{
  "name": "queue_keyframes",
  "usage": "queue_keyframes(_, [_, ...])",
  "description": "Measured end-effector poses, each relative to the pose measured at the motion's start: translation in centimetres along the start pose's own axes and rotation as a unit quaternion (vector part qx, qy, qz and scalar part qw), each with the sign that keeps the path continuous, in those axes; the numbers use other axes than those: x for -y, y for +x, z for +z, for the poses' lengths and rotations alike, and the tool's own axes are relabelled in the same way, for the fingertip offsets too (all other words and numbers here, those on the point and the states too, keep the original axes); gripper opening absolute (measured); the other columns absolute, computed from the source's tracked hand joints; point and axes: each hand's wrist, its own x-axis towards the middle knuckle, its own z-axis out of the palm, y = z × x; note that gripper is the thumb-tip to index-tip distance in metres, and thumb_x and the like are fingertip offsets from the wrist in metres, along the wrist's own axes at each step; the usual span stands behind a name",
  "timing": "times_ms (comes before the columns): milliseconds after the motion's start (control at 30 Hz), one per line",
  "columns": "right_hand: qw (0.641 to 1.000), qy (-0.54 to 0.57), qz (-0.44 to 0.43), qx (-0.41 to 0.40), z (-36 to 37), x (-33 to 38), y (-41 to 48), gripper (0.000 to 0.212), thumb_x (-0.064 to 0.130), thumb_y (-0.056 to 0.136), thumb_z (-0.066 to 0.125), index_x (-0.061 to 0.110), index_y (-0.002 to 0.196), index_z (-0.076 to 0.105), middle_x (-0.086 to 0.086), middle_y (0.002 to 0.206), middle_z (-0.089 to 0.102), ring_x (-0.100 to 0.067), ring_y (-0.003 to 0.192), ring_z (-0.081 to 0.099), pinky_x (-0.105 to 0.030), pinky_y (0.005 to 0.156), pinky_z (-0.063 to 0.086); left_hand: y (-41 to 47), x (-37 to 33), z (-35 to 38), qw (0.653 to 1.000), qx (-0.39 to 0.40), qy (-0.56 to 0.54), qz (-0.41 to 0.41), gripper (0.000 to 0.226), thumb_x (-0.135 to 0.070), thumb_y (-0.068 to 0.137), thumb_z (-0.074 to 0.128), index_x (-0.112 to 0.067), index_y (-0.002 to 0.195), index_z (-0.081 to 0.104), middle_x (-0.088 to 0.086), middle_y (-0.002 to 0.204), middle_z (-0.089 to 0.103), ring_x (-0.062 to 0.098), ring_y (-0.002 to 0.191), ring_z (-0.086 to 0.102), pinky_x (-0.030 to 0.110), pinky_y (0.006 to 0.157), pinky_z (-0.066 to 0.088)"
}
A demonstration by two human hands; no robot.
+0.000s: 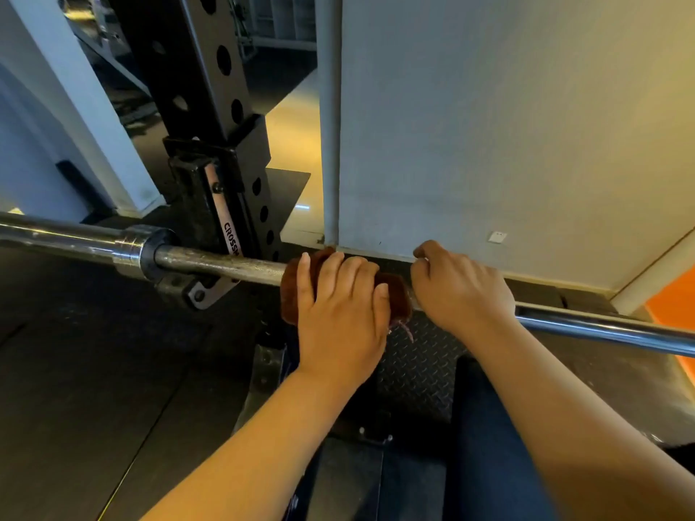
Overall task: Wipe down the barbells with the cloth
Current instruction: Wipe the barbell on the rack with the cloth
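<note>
A steel barbell (225,263) lies across a black rack hook and runs from the left edge down to the right edge. A brown cloth (395,298) is wrapped round its shaft near the middle. My left hand (338,314) lies over the cloth with its fingers curled round cloth and bar. Just to the right, my right hand (459,291) grips the bare shaft, fingers curled over the top. The shaft under both hands is hidden.
A black rack upright (210,88) with round holes stands behind the bar at the left. A grey wall (489,126) with a vertical pipe (331,118) is right behind my hands. Black rubber flooring (75,370) and a checker-plate base (421,370) lie below.
</note>
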Motion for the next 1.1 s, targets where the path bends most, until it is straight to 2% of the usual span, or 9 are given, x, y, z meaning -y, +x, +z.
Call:
queue_keyframes(100, [1.000, 0.019, -0.015, 0.002, 0.0, -0.4, 0.0, 0.038, 0.037, 0.106, 0.028, 0.028, 0.139, 0.044, -0.005, 0.099, 0.066, -0.028, 0.082, 0.057, -0.041, 0.071, 0.041, 0.1, 3.4, -0.9, 1.000, 0.007, 0.021, 0.023, 0.046, -0.041, 0.109, 0.025, -0.020, 0.127, 0.062, -0.001, 0.128, 0.064, 0.024, 0.134, 0.049, 0.052, 0.123, 0.019])
queue_keyframes(200, [0.997, 0.050, -0.051, 0.034, -0.1, -1.3, 0.1, 0.037, 0.035, 0.107, 0.031, 0.027, 0.143, 0.038, 0.000, 0.097, 0.063, -0.021, 0.075, 0.059, -0.040, 0.068, 0.046, 0.6, 6.1, -1.4, 0.996, -0.022, 0.027, -0.082, 0.038, -0.032, 0.106, 0.029, -0.019, 0.114, 0.065, 0.001, 0.119, 0.065, 0.025, 0.132, 0.049, 0.056, 0.124, 0.015])
queue_keyframes(267, [0.997, -0.008, -0.069, 0.041, -0.7, -2.9, 0.1, 0.034, 0.028, 0.108, 0.036, 0.019, 0.141, 0.038, -0.003, 0.105, 0.065, -0.019, 0.071, 0.060, -0.038, 0.062, 0.048, 1.1, 5.5, -0.9, 0.986, -0.051, 0.016, -0.157, 0.035, -0.027, 0.103, 0.031, -0.020, 0.103, 0.065, 0.001, 0.113, 0.066, 0.026, 0.131, 0.048, 0.058, 0.123, 0.014])
queue_keyframes(367, [0.998, -0.044, -0.021, -0.035, -2.2, -6.2, 0.3, 0.028, 0.027, 0.107, 0.034, 0.016, 0.131, 0.044, -0.011, 0.102, 0.068, -0.033, 0.084, 0.066, -0.039, 0.065, 0.045, 2.0, 2.4, -0.2, 0.971, -0.086, -0.010, -0.225, 0.040, -0.028, 0.104, 0.028, -0.025, 0.094, 0.067, -0.002, 0.110, 0.068, 0.023, 0.132, 0.047, 0.057, 0.124, 0.013])
queue_keyframes(467, [0.997, -0.032, -0.066, 0.004, -2.0, -7.3, 0.3, 0.032, 0.026, 0.106, 0.030, 0.012, 0.123, 0.053, -0.012, 0.111, 0.063, -0.034, 0.089, 0.064, -0.042, 0.069, 0.049, 1.6, -1.5, 0.7, 0.979, -0.074, 0.005, -0.192, 0.041, -0.031, 0.105, 0.027, -0.027, 0.095, 0.066, -0.005, 0.107, 0.067, 0.023, 0.127, 0.051, 0.057, 0.122, 0.017])
queue_keyframes(600, [0.993, 0.057, -0.107, -0.010, -1.5, -6.7, 0.4, 0.036, 0.028, 0.109, 0.032, 0.018, 0.140, 0.045, -0.008, 0.105, 0.065, -0.028, 0.094, 0.063, -0.040, 0.075, 0.048, 0.8, -6.3, 1.5, 0.992, -0.038, 0.014, -0.123, 0.054, -0.038, 0.109, 0.014, -0.028, 0.104, 0.068, -0.009, 0.112, 0.067, 0.020, 0.127, 0.053, 0.055, 0.121, 0.020])
queue_keyframes(767, [0.993, 0.090, -0.078, 0.005, -1.8, -7.0, -0.1, 0.033, 0.033, 0.109, 0.031, 0.020, 0.134, 0.049, -0.002, 0.087, 0.054, -0.020, 0.071, 0.050, -0.036, 0.062, 0.037, 0.3, -2.4, -0.1, 1.000, 0.022, 0.022, -0.003, 0.045, -0.045, 0.109, 0.026, -0.025, 0.119, 0.065, -0.006, 0.120, 0.066, 0.018, 0.125, 0.055, 0.048, 0.122, 0.023])
queue_keyframes(967, [0.990, 0.125, -0.058, -0.011, -2.2, -5.1, -0.4, 0.034, 0.038, 0.109, 0.029, 0.028, 0.138, 0.043, 0.001, 0.097, 0.070, -0.021, 0.083, 0.065, -0.041, 0.075, 0.055, 1.0, -2.0, -0.2, 0.991, -0.025, 0.023, -0.127, 0.044, -0.036, 0.106, 0.023, -0.025, 0.107, 0.066, -0.005, 0.113, 0.065, 0.020, 0.122, 0.053, 0.053, 0.123, 0.017])
queue_keyframes(1100, [0.973, 0.215, -0.073, 0.027, -0.7, -0.3, 0.1, 0.029, 0.037, 0.109, 0.030, 0.034, 0.134, 0.045, 0.004, 0.112, 0.069, -0.011, 0.092, 0.065, -0.042, 0.088, 0.056, -0.6, -3.3, 0.5, 1.000, -0.006, 0.011, -0.023, 0.049, -0.042, 0.107, 0.026, -0.019, 0.134, 0.059, -0.001, 0.135, 0.059, 0.024, 0.137, 0.045, 0.052, 0.124, 0.016])
